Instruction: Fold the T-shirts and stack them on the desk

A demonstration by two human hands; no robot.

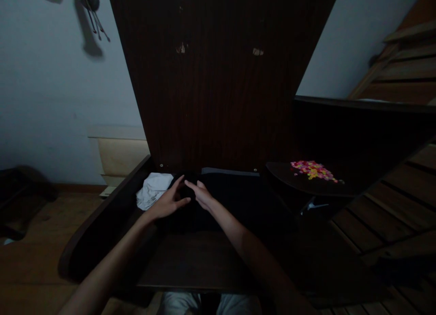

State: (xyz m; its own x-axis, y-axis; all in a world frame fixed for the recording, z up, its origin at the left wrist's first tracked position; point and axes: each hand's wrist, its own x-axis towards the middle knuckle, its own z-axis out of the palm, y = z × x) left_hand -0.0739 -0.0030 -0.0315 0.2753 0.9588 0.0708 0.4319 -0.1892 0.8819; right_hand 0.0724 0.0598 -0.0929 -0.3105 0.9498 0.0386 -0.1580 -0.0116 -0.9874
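Note:
My left hand (166,203) is over the left part of a dark folded cloth (235,197), its fingers and thumb spread apart. Beside it, my right hand (201,194) reaches in with its index finger extended toward the left fingertips. Nothing shows in either hand. The dim light hides whether they press on the cloth. A grey strip (230,172) runs along the far edge of the cloth. Left of my left hand lies a crumpled white cloth (155,188). All of this rests on a dark wooden surface (190,256).
A tall dark wooden panel (218,88) rises behind the cloths. At the left, a raised wooden side (98,215) borders the surface. To the right, a small shelf (286,176) bears a pile of pink and yellow pieces (313,169). Slatted wood (398,210) stands beyond it.

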